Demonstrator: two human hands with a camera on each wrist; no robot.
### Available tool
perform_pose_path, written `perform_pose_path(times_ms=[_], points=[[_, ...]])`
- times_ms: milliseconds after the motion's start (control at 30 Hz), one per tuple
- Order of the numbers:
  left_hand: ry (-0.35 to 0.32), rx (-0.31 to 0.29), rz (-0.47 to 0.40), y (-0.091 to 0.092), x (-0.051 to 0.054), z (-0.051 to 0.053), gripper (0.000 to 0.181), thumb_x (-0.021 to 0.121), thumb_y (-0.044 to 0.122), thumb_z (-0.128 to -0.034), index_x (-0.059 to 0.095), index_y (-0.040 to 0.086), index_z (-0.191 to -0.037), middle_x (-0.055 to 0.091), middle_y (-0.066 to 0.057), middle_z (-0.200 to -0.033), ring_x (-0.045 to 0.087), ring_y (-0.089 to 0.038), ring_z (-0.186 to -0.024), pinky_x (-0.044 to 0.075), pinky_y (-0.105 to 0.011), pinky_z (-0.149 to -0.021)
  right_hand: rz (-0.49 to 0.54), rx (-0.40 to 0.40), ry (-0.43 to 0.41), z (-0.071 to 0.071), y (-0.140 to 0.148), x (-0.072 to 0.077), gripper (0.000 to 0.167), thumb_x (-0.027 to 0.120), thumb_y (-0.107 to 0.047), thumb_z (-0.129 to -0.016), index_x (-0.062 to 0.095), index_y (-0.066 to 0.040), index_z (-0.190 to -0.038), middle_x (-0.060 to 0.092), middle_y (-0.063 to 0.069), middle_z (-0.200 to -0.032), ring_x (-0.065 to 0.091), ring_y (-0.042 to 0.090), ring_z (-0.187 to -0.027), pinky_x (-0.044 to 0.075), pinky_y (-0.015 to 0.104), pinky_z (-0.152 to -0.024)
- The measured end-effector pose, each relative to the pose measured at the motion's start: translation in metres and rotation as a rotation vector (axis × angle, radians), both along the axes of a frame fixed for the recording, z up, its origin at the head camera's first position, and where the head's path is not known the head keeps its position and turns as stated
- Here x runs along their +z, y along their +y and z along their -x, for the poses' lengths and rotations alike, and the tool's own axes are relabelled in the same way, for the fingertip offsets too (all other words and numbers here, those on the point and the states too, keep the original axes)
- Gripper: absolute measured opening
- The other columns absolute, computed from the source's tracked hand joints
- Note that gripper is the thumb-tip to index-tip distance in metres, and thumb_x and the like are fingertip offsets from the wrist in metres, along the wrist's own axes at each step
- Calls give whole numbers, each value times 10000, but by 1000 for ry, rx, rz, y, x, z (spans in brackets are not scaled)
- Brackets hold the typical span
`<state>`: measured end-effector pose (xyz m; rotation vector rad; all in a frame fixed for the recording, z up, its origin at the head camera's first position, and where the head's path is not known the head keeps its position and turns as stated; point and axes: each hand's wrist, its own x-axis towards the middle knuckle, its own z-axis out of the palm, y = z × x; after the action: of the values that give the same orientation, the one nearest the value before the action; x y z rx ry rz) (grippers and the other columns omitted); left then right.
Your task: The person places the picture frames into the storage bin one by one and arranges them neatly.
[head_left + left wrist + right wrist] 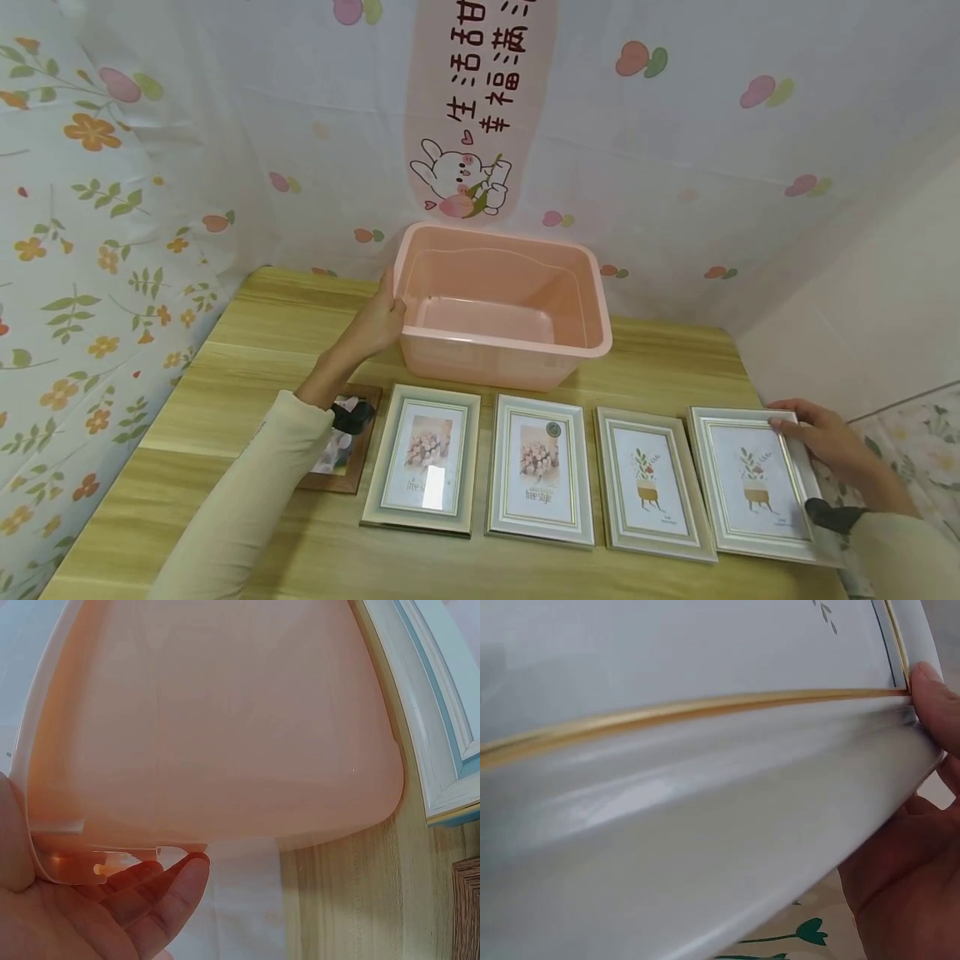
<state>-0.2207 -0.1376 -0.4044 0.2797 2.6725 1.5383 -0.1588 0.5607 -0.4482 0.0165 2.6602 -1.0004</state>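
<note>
- Wall cloth (225, 150), printed with flowers and hearts, behind the tabletop's back edge.
- Tabletop (225, 400), wood-grained, rounded back corners.
- Pink tub (480, 362), open-topped, upright, midway along the back edge.
- White frame (750, 483), plant print, at the right edge; whether it lies flat or is slightly raised cannot be told.
- Three pale frames, face up, in a row leftward from it: beige frame (652, 487), lower corner touching or nearly touching the white one; silver frame (540, 475); cream frame (420, 458), the last two before the tub.
- Brown frame (361, 450), toward the left edge, partly covered by the left forearm.
- Left hand (378, 317), curled about the tub's left rim.
- Right hand (825, 442), pinching the white frame's far right corner, thumb on its face.
- Step in hand, as judged: taking hold of the end frame while steadying the tub. The next move appears to call for a secure pinch and a lift clear of the beige neighbour.
</note>
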Motion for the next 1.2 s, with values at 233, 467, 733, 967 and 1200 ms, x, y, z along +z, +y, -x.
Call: perform_pose_path(times_ms=[233, 467, 733, 967, 1200], points=[[-8, 2, -18, 0, 2, -2, 602, 258, 89, -1039, -12, 63, -1576, 272, -312, -1546, 410, -440, -1337, 344, -587, -1078, 105, -46, -108, 1, -2, 10, 266, 540, -271, -1029, 500, -413, -1251, 659, -75, -938, 669, 157, -769, 565, 365, -652], [-7, 1, -15, -1, 2, -2, 611, 253, 92, -1038, -27, 84, -1581, 279, -318, -1540, 398, -445, -1351, 326, -597, -1091, 209, -6, -118, 5, -3, 25, 229, 480, -200, -1054, 575, -400, -1115, 687, -126, -934, 672, 136, -785, 567, 361, -644], [13, -9, -7, -1, 1, -2, 605, 250, 86, -1037, -23, 59, -1576, 278, -321, -1541, 377, -433, -1368, 320, -592, -1096, 174, 21, -51, 8, -7, 34, 279, 477, -209, -1056, 581, -432, -1187, 678, -204, -979, 671, 101, -810, 566, 333, -650], [8, -9, -9, -1, 1, -2, 605, 249, 93, -1037, -26, 65, -1576, 268, -308, -1551, 357, -407, -1386, 308, -577, -1110, 135, -24, 22, 12, -13, 51, 254, 497, -247, -1047, 579, -379, -1247, 648, -251, -986, 651, 68, -805, 556, 307, -638], [7, 3, -7, 0, 2, -1, 589, 254, 92, -1035, 11, 58, -1569, 304, -320, -1528, 400, -424, -1352, 327, -585, -1094, 95, -50, 100, 13, -21, 64, 251, 519, -257, -1037, 567, -406, -1233, 635, -293, -948, 661, 57, -756, 555, 313, -589]])
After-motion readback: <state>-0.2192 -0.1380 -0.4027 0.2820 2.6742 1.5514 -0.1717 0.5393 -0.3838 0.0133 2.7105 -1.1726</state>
